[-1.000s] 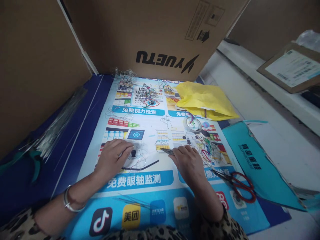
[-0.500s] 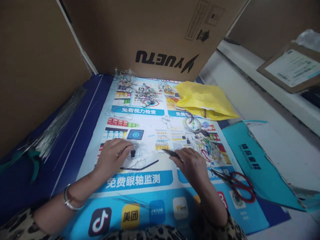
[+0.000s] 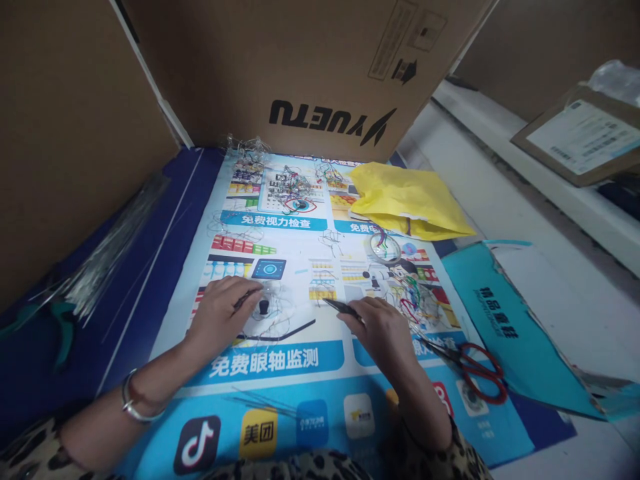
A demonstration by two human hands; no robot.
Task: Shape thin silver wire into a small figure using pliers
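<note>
1. Nearest: a few thin, dark, straight wires lying loose on a blue-and-white printed sheet.
2. Just beyond, at right: red-handled metal scissors, resting on the sheet, out of both hands.
3. Right hand: closed on a slim, dark, pointed metal tool, possibly tweezers, directed toward the left.
4. Left hand: with fingers drawn narrow, just beside fine, colourless wire loops on the sheet; impossible to tell whether gripping a strand.
5. Step in hand, as judged: working fine wire with both hands. Calling next for a steady left pinch and a controlled tool tip, without snagging neighbouring loops.
6. Farther: a multicoloured tangle of thin wire, then a bright yellow bag before an upright brown cardboard box.
7. Compared with one second ago: shifted slightly rightward at the right hand, exposing more of the tool; nearly unchanged at the left.
</note>
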